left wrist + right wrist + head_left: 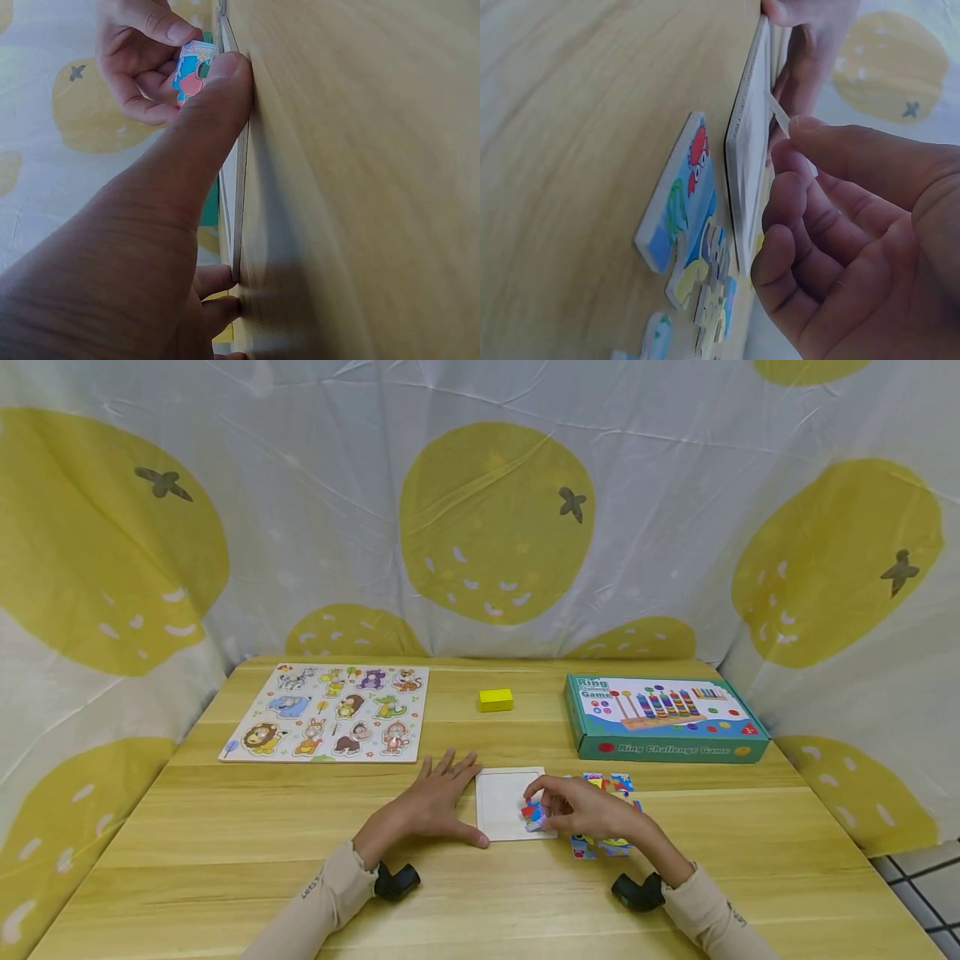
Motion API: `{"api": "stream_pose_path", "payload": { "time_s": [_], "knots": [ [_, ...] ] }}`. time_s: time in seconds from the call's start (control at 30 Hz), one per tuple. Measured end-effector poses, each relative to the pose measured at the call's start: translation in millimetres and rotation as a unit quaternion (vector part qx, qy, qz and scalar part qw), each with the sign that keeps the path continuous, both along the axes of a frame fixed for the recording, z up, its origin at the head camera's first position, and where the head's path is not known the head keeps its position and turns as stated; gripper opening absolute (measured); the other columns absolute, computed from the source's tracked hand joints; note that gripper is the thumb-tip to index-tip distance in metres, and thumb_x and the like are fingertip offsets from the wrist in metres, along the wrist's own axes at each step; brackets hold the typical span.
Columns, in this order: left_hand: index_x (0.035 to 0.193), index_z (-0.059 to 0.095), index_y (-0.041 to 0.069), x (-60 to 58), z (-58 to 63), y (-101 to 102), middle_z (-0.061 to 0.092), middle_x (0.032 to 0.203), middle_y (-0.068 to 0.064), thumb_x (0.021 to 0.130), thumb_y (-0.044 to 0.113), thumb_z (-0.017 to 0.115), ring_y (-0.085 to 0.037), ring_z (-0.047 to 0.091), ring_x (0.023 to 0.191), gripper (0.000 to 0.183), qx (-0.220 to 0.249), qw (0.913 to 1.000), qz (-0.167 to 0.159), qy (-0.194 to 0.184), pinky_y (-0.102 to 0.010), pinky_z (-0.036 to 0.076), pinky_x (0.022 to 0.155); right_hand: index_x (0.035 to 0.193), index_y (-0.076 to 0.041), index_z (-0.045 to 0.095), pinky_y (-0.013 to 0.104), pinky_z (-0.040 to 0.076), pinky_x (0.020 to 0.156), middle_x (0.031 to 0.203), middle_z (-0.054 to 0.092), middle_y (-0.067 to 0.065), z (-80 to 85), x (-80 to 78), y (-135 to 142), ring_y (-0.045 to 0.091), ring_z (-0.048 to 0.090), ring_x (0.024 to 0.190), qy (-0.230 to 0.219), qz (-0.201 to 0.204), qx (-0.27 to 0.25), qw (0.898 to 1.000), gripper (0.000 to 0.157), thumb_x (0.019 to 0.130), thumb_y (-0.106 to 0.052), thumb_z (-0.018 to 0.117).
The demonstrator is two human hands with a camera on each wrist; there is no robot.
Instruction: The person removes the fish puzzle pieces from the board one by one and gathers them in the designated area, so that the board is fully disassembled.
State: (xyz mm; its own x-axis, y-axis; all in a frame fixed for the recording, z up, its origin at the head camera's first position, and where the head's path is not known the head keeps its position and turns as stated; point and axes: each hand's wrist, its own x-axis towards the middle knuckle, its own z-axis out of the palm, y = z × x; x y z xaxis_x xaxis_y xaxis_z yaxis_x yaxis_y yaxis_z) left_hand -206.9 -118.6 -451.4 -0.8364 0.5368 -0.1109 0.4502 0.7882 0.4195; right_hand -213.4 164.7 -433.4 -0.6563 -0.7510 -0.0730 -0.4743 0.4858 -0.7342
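A shallow white puzzle tray [504, 793] with a thin raised border lies flat on the table. My left hand [432, 802] rests at its left side, thumb at the near corner and fingers spread toward the far corner. Between thumb and fingertips, my right hand [588, 810] pinches a small jigsaw piece [532, 814] over the tray's right part. The left wrist view shows blue, red and green print on this piece [192, 73]; in the right wrist view it is a pale, tilted edge. Printed jigsaw pieces [622, 782] lie under and beside my right hand, partly hidden.
An animal peg puzzle board [330, 714] lies at the back left. A yellow block [495, 700] sits behind the tray. The green Ring Challenge Game box [667, 718] stands at the back right. A fruit-patterned cloth [652, 527] hangs behind the wooden table [510, 910].
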Motion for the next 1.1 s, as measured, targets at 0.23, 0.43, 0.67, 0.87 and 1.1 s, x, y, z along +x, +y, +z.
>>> {"api": "stream_pose_path", "payload": {
  "time_s": [0.23,0.43,0.67,0.87,1.1],
  "knots": [
    [0.152,0.028,0.011,-0.4,0.0,-1,0.016,0.160,-0.006,0.063,0.076,0.069,-0.038,0.004,0.146,0.117,0.007,1.0000,-0.003,0.003,-0.065,0.000,0.111,0.119,-0.012,0.057,0.021,0.044,0.060,0.078,0.055,-0.005,3.5,3.8,12,0.005,0.048,0.065,0.001,-0.008,-0.007,1.000,0.031,0.090,-0.017,0.068],
    [0.152,0.026,0.011,0.7,0.6,-2,0.015,0.160,-0.006,0.064,0.075,0.070,-0.036,0.002,0.147,0.118,0.008,1.0000,-0.004,0.000,-0.064,-0.002,0.112,0.118,-0.014,0.057,0.020,0.042,0.058,0.076,0.054,-0.004,3.2,6.8,27,0.004,0.046,0.063,0.002,-0.017,-0.023,1.000,0.031,0.090,-0.018,0.068],
    [0.153,0.026,0.011,0.8,0.7,-2,0.015,0.160,-0.006,0.064,0.075,0.069,-0.036,0.003,0.147,0.118,0.007,1.0000,-0.005,0.000,-0.063,-0.002,0.112,0.121,-0.012,0.056,0.021,0.044,0.059,0.080,0.057,0.000,1.0,11.5,45,0.007,0.048,0.065,-0.026,-0.035,-0.051,0.998,0.034,0.089,-0.019,0.069],
    [0.153,0.025,0.011,1.1,2.5,-1,0.015,0.160,-0.006,0.064,0.074,0.070,-0.036,0.002,0.147,0.118,0.007,1.0000,-0.005,-0.003,-0.063,-0.002,0.112,0.123,-0.008,0.054,0.021,0.045,0.057,0.083,0.058,0.004,3.5,16.3,60,0.010,0.053,0.066,-0.042,-0.055,-0.061,0.996,0.034,0.091,-0.016,0.065],
    [0.152,0.026,0.011,0.3,1.4,-1,0.015,0.160,-0.006,0.064,0.074,0.070,-0.036,0.002,0.146,0.117,0.009,0.9999,-0.005,-0.004,-0.064,-0.002,0.112,0.124,-0.005,0.053,0.022,0.046,0.059,0.082,0.056,0.005,5.9,19.4,77,0.013,0.053,0.067,-0.037,-0.072,-0.065,0.995,0.035,0.092,-0.014,0.064]
  ]
}}
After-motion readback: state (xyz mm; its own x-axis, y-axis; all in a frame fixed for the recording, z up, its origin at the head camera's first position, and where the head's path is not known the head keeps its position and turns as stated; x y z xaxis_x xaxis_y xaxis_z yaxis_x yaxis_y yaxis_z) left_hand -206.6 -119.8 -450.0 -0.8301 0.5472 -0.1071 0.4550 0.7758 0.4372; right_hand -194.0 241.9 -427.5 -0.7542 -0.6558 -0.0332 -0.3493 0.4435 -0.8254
